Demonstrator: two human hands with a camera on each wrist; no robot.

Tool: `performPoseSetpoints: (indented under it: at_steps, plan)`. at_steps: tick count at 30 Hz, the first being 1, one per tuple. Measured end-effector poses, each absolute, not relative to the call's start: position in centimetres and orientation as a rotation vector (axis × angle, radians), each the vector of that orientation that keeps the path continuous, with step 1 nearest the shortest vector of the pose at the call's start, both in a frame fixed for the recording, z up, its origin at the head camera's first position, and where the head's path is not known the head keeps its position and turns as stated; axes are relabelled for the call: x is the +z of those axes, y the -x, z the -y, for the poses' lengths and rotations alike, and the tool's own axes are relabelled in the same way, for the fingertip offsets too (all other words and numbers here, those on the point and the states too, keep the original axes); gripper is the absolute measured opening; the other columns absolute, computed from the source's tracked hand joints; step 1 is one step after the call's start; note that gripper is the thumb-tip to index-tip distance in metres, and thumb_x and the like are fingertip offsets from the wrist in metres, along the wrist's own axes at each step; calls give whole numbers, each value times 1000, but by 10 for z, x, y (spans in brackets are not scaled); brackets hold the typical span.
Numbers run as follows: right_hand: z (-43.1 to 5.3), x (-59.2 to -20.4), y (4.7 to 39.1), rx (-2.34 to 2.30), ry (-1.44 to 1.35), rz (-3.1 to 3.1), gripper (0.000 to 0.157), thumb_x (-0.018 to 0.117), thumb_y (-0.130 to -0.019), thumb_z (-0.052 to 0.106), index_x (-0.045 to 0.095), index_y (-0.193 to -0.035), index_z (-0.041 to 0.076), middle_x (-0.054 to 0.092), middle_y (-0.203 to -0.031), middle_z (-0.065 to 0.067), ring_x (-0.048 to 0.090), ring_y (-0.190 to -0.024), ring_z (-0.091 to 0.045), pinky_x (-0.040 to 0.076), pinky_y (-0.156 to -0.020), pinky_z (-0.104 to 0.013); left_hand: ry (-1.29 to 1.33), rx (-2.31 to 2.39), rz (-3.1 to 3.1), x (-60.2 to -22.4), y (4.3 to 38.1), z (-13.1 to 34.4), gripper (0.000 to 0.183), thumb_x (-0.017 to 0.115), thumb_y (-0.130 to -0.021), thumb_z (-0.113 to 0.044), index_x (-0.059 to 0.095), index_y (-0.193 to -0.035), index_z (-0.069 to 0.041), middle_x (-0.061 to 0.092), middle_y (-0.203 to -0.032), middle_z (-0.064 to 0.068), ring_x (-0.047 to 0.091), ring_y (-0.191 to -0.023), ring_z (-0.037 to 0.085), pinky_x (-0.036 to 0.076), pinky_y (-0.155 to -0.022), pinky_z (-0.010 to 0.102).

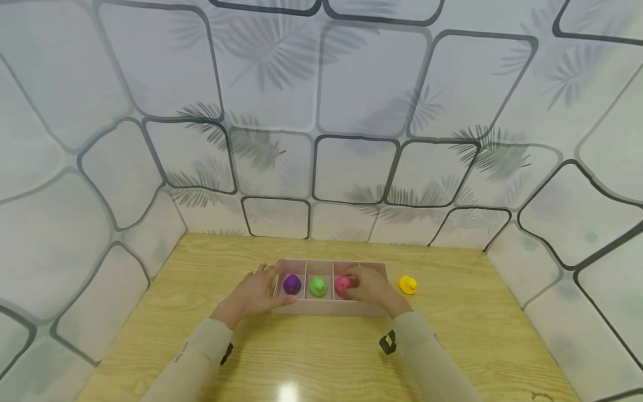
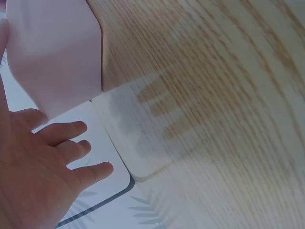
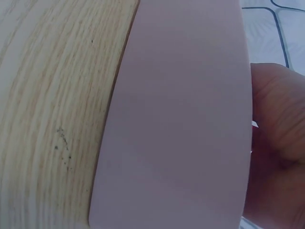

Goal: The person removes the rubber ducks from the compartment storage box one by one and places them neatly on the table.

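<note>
A pale pink divided box point(image 1: 331, 307) sits on the table. Its left compartment holds a purple toy duck point(image 1: 292, 285), and the one beside it a green toy duck point(image 1: 318, 287). My left hand point(image 1: 258, 290) rests at the box's left end, thumb along the front rim. In the left wrist view its other fingers point(image 2: 95, 175) extend loosely past the box's corner. My right hand point(image 1: 370, 286) reaches over the box's right part and pinches a pink toy duck point(image 1: 343, 285) inside the third compartment. That hand partly hides the rightmost compartment.
A yellow toy duck point(image 1: 408, 285) sits on the wooden table point(image 1: 321, 357) just right of the box. Behind and at both sides stand pale walls point(image 1: 361, 167) with a dark-lined stone and leaf pattern.
</note>
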State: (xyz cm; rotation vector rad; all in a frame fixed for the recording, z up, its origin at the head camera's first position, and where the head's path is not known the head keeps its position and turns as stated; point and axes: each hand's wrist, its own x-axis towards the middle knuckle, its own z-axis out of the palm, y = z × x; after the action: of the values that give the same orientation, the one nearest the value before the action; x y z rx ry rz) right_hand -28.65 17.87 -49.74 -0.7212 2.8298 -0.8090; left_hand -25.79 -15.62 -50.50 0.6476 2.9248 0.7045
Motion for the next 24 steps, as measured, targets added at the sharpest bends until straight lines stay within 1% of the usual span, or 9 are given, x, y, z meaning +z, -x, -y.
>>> performPoseSetpoints:
  at_steps: [2,4,6,9,11,16,20,24]
  plan:
    - [-180,-495,286,-824,742,-2825,36,82,-91,15,74,-125,7,77,-115,-6,68,-104,-21,58,-99,-46,-647,700,-2923,-505,258,156,111,65,-91,-74,24,-168,-6,42,-164,26,34,-150,60,28,-122,74]
    - [-182,-492,285,-837,772,-2825,39,80,-92,15,72,-130,9,76,-114,-4,66,-100,-18,59,-94,-42,-643,697,-2921,-504,258,156,111,65,-90,-74,24,-168,-6,42,-164,26,34,-150,59,28,-123,73]
    - [-183,-489,283,-857,781,-2822,41,77,-95,15,71,-135,11,76,-115,-3,65,-100,-17,58,-93,-40,-641,693,-2919,-503,257,156,111,64,-91,-75,24,-168,-6,41,-164,26,34,-150,59,28,-123,73]
    - [-185,-485,281,-868,797,-2831,45,75,-96,14,68,-140,12,76,-119,-5,65,-102,-19,58,-95,-42,-640,693,-2918,-503,257,156,111,64,-91,-74,24,-168,-6,41,-164,26,34,-150,60,28,-123,73]
    - [-185,-483,280,-874,792,-2839,43,74,-97,15,68,-139,11,76,-121,-5,66,-103,-19,58,-97,-43,-641,698,-2918,-502,257,156,111,65,-91,-74,24,-168,-5,42,-164,27,34,-150,60,27,-123,73]
    - [-189,-482,278,-896,799,-2847,37,73,-97,16,69,-133,9,76,-115,-6,69,-100,-21,61,-93,-42,-634,707,-2918,-503,256,156,112,65,-90,-74,24,-167,-4,42,-163,27,33,-150,60,27,-123,73]
    - [-192,-481,277,-990,790,-2789,36,73,-96,14,69,-131,7,75,-118,-8,72,-106,-24,62,-96,-43,-640,700,-2927,-503,257,156,112,66,-90,-74,24,-167,-3,43,-163,27,34,-150,60,29,-123,73]
    - [-194,-478,275,-1084,771,-2727,37,73,-96,12,68,-132,7,74,-122,-10,71,-111,-26,61,-99,-45,-643,694,-2928,-504,257,156,112,65,-90,-74,24,-167,-4,43,-163,27,34,-150,59,29,-122,73]
